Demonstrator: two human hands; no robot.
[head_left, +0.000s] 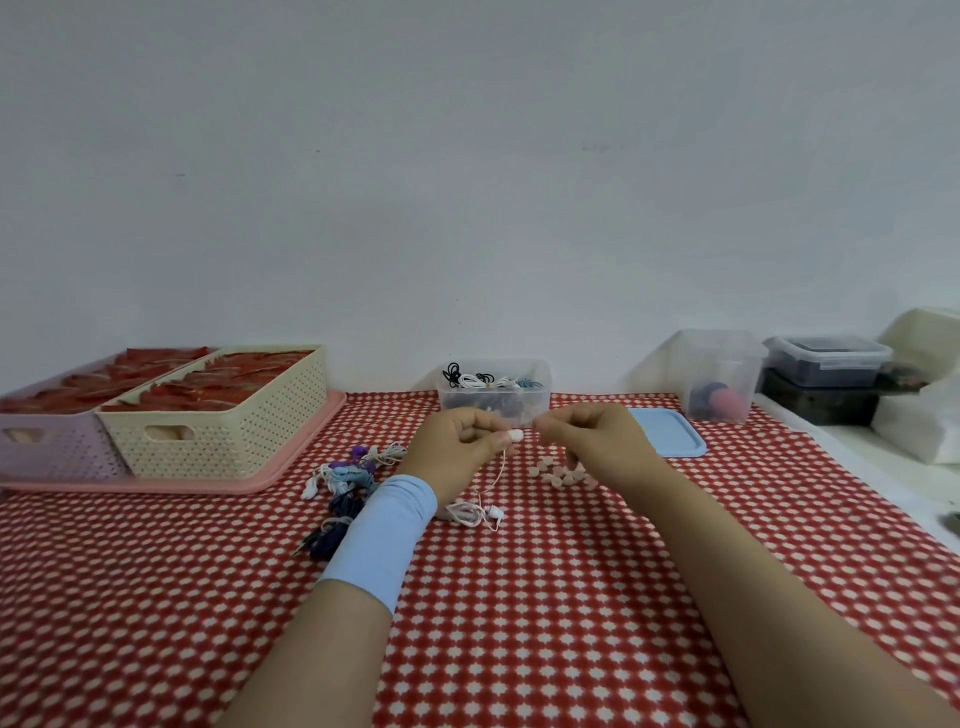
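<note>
Seemingly mid-fitting: white earbud (516, 434) pinched in left hand (465, 441) fingers, right hand (592, 439) fingers curled beside earbud, hold unclear; pink tips (563, 474) below earbud waiting.

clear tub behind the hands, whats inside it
Coiled earphone cables, black, white and blue, pile up near the rim of the clear tub. Darker things show dimly through its frosted wall; the left hand, pinching a white earbud, and right hand cover its lower front.

Right grip (584, 439): pinches a small item (538, 427), too small to identify. Left grip (465, 441) covers most of the white earbud (516, 435). Lilac basket (47, 444) cut off by left edge. Frosted tub (719, 364): contents blurred.
</note>
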